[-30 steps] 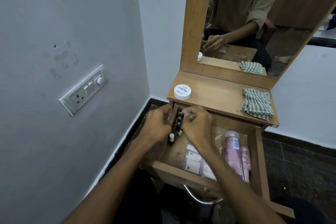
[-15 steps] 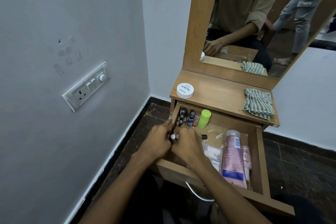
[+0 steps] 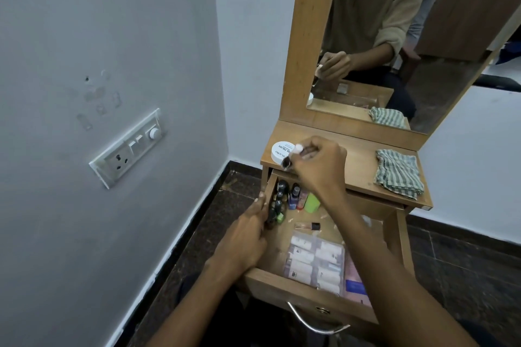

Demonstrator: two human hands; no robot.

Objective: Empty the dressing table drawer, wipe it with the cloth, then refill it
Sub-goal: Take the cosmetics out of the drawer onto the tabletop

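The wooden drawer (image 3: 284, 286) is pulled out below the dressing table top (image 3: 358, 169). My right hand (image 3: 318, 166) holds small nail polish bottles (image 3: 293, 153) above the top's left end, next to a white round tin (image 3: 282, 151). My left hand (image 3: 248, 231) is at the drawer's left wall, its fingers curled on the dark bottles (image 3: 277, 200) lined up there. More bottles (image 3: 294, 196), a green-capped one (image 3: 311, 202), a small vial (image 3: 307, 225), a clear pack of white tubes (image 3: 315, 262) and a pink bottle (image 3: 353, 279) lie inside. The striped cloth (image 3: 399, 173) sits on the top's right side.
A mirror (image 3: 394, 36) rises behind the table top. A grey wall with a switch panel (image 3: 129, 146) stands close on the left. Dark tiled floor (image 3: 208, 211) lies around the table. The drawer's metal handle (image 3: 315, 324) is at its front.
My right hand has risen out of the drawer with small bottles and moved up over the table top beside the white tin. My left hand stays at the drawer's left wall.
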